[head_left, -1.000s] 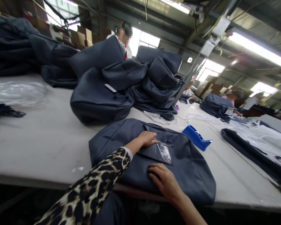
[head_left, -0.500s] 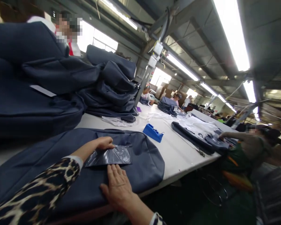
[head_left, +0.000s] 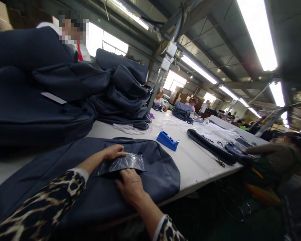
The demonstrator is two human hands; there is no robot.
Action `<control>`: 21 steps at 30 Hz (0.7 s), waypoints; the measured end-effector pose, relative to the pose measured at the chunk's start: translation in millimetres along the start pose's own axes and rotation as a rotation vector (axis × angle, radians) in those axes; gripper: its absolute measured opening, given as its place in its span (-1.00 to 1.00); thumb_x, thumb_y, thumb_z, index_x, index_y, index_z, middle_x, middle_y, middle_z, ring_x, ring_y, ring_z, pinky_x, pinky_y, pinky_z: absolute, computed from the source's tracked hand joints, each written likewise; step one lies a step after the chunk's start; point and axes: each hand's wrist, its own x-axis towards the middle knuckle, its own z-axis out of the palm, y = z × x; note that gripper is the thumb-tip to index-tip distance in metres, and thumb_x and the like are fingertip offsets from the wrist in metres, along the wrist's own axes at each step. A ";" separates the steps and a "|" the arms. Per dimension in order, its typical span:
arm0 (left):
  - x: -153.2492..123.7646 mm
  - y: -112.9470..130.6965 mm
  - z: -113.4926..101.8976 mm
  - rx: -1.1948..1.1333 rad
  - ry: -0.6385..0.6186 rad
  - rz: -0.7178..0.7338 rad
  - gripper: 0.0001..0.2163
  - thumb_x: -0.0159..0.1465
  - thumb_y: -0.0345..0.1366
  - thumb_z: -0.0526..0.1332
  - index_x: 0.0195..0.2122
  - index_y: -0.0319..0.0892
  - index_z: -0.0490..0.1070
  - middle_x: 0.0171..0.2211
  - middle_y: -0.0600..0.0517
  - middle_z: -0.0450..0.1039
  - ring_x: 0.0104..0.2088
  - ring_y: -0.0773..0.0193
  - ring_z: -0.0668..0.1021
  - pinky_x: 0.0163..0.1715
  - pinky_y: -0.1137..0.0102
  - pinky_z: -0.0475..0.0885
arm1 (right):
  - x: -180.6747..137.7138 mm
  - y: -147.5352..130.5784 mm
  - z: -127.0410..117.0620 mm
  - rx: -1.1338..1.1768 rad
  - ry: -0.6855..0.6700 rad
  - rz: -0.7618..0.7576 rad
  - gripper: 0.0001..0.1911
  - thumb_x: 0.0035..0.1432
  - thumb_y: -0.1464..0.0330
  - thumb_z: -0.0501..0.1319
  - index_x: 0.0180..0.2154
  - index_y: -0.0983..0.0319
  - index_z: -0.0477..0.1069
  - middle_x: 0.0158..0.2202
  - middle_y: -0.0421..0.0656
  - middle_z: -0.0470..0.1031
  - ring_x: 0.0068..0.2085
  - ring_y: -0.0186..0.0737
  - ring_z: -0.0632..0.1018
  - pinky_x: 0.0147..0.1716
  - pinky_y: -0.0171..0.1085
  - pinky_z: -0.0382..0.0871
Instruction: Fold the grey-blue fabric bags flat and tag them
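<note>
A dark navy bag of smooth fabric lies flat on the white table in front of me. On its upper face is a shiny clear plastic pocket. My left hand is closed at the pocket's upper edge, its fingertips pressed on the plastic. My right hand lies at the lower edge, with its fingertips tucked under the plastic and out of sight. Its thumb stands apart from the fingers. Between the hands, the plastic bulges up in a slight arch.
Stacked navy bags rise at the left, near a person. A blue tape dispenser stands beyond the bag, crumpled clear plastic behind it. Rightward on the white table lie another dark bag and white sheets. A co-worker is at right.
My right hand has gone from lying flat below the pocket to having its fingertips beneath the lower edge. The plastic there has lifted. My left hand stays at the upper edge.
</note>
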 end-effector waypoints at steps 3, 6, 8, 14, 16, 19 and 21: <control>-11.9 10.6 0.6 0.069 0.017 -0.062 -0.64 0.21 0.06 0.17 -0.44 -0.16 0.32 -0.41 0.03 0.43 -0.35 0.20 0.48 -0.34 0.42 0.32 | -13.0 -0.3 -3.6 -0.074 0.023 -0.027 -0.79 0.23 0.35 0.21 -0.07 0.17 0.42 -0.08 -0.14 0.49 -0.05 -0.13 0.46 -0.03 -0.21 0.38; -26.6 27.4 4.8 0.156 0.095 -0.135 -0.74 0.25 -0.09 0.22 -0.18 -0.18 0.40 -0.14 -0.14 0.50 -0.07 0.01 0.51 -0.09 0.24 0.36 | -13.7 -2.9 1.3 -0.200 0.006 -0.010 -0.79 0.24 0.39 0.19 -0.07 0.17 0.43 -0.06 -0.10 0.46 -0.05 -0.06 0.44 -0.08 -0.15 0.40; -37.1 38.9 13.7 0.210 0.169 -0.141 -0.70 0.31 -0.18 0.17 0.03 -0.16 0.34 0.12 -0.21 0.37 0.18 -0.05 0.36 0.14 0.08 0.21 | -12.0 -5.9 5.5 -0.244 -0.018 -0.013 -0.78 0.24 0.41 0.16 -0.07 0.19 0.44 -0.05 -0.07 0.47 -0.05 -0.04 0.44 -0.10 -0.13 0.41; -62.1 39.8 55.1 0.181 0.042 0.068 -0.51 0.46 -0.05 -0.16 0.39 0.01 -0.05 0.41 -0.02 -0.04 0.40 0.10 0.02 0.33 -0.03 -0.14 | -16.7 -11.6 14.7 -0.305 -0.084 -0.027 -0.76 0.29 0.38 0.11 -0.06 0.26 0.46 -0.10 -0.01 0.51 -0.04 0.02 0.46 -0.06 -0.04 0.38; -64.2 33.6 60.9 0.130 -0.018 0.030 -0.48 0.46 -0.01 -0.22 0.41 0.02 -0.15 0.42 -0.02 -0.10 0.41 0.11 -0.01 0.33 -0.04 -0.15 | -22.5 -12.1 14.2 -0.313 -0.104 -0.027 -0.71 0.28 0.37 0.13 0.00 0.28 0.45 -0.05 0.02 0.51 -0.04 0.03 0.47 -0.06 -0.03 0.39; -63.6 29.1 62.0 0.120 -0.016 0.028 -0.47 0.45 0.01 -0.22 0.41 0.03 -0.15 0.42 -0.02 -0.13 0.41 0.10 -0.03 0.33 -0.03 -0.17 | -29.9 -7.9 1.9 -0.249 -0.144 -0.059 -0.60 0.25 0.36 0.16 0.12 0.26 0.40 0.12 0.07 0.44 0.04 0.06 0.48 -0.01 -0.02 0.39; -63.1 28.5 63.3 0.140 0.002 0.035 -0.46 0.45 0.02 -0.21 0.41 0.03 -0.15 0.42 -0.03 -0.13 0.41 0.09 -0.03 0.33 -0.04 -0.17 | -26.5 1.1 -14.8 -0.107 -0.180 -0.138 -0.60 0.25 0.32 0.18 0.12 0.18 0.41 0.15 0.00 0.43 0.08 0.02 0.48 0.04 -0.06 0.38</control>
